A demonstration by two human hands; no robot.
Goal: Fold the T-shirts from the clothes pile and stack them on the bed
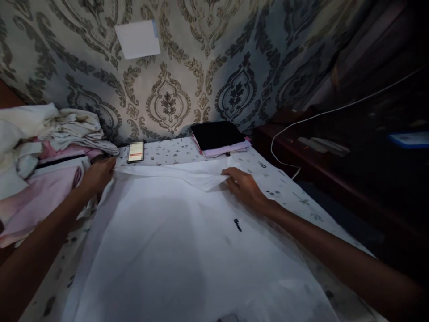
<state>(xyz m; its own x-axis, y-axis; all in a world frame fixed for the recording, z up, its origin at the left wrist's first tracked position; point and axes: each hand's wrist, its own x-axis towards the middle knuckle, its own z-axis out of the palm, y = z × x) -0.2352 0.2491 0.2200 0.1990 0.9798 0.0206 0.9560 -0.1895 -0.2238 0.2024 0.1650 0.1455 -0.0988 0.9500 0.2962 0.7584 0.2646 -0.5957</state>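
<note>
A thin white garment [161, 250] is spread over the patterned bed sheet, with a small patch of black lettering on its right half. At its far left corner, my left hand [100, 175] pinches the edge between the fingers. My right hand [244, 185] grips the same far edge further right, thumb and fingers closed on the fabric. Between both hands the edge is pulled fairly straight, with a fold sagging near the right hand. The near end of the garment runs out of view at the bottom.
Piled clothes [36, 165] lie on the left, beside my left arm. A phone-like object [136, 152] and a folded stack with a black cloth [219, 135] lie by the wall. On the right, a white cable [315, 117] crosses a dark red wooden surface [311, 179].
</note>
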